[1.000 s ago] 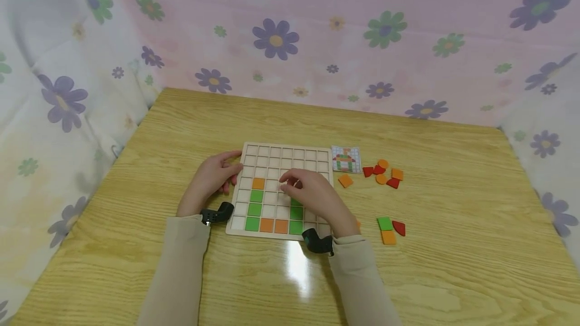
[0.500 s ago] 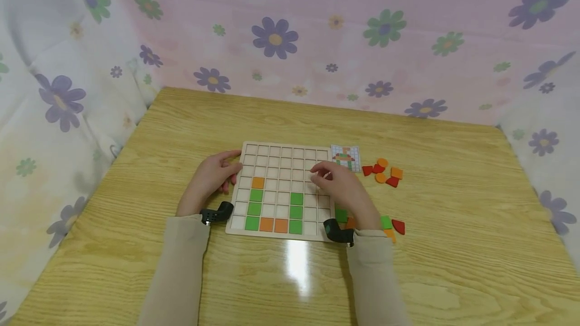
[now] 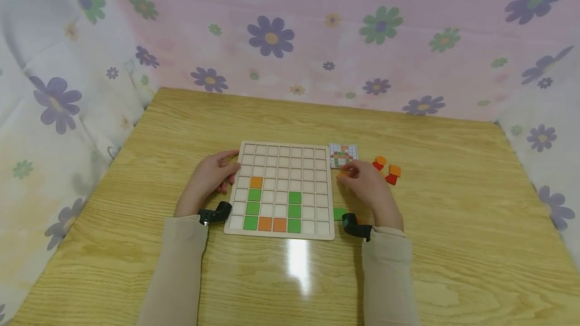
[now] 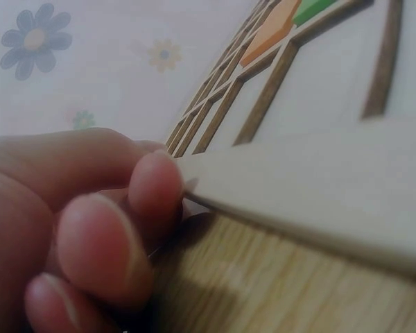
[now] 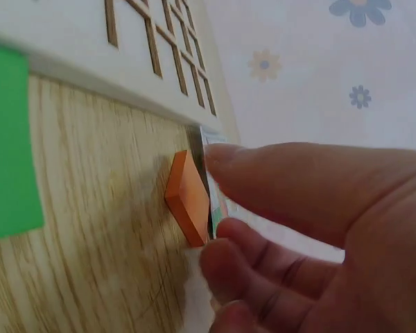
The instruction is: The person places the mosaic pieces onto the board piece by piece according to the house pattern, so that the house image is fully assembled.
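Note:
A wooden grid board (image 3: 278, 236) lies on the table with several green and orange square tiles set in its cells. My left hand (image 3: 210, 175) rests at its left edge; the fingertips (image 4: 157, 182) touch the rim in the left wrist view. To the right of the board, my right hand (image 3: 369, 185) is over an orange square tile (image 3: 342, 176) lying on the wood. Seen from the right wrist, thumb and fingers stand apart around this orange tile (image 5: 187, 201), with no clear grip on it. A printed pattern card (image 3: 343, 154) lies just beyond the fingers.
Red and orange pieces (image 3: 391, 175) lie beyond the right hand. A green tile (image 3: 339, 214) sits by the board's right edge, partly behind the black wrist camera (image 3: 355, 226). The right forearm hides other loose tiles. Flowered cloth (image 3: 290, 54) surrounds the table.
My right hand has moved right, from above the board to the orange tile beside the card. The left hand has stayed at the board's edge. The head view has shifted slightly.

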